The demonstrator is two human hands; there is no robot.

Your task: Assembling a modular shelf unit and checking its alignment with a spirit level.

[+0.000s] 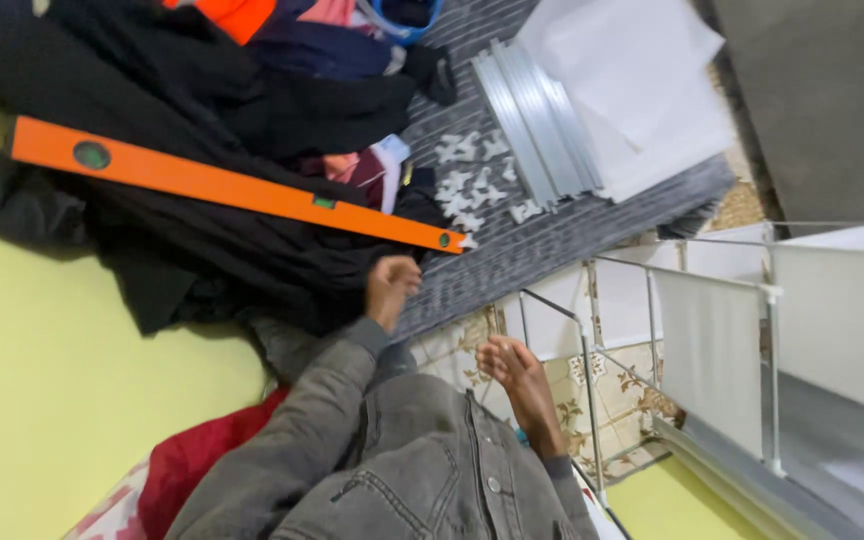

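My left hand (393, 286) is closed into a fist at the edge of a grey ribbed mat (552, 240), just below the end of a long orange spirit level (232, 185). Nothing shows inside the fist. My right hand (515, 372) hovers lower, fingers loosely bent and holding nothing, close to a thin metal bar of a wire-frame shelf with white panels (712, 340). Both sleeves are grey denim. The level lies across a pile of dark clothes (202, 250).
Several small white plastic connectors (472, 175) lie scattered on the mat beside a bundle of grey metal strips (537, 125) and stacked white panels (632, 90). Patterned floor tiles (622, 390) show under the frame. A red cloth (202, 460) and yellow surface (42, 380) lie left.
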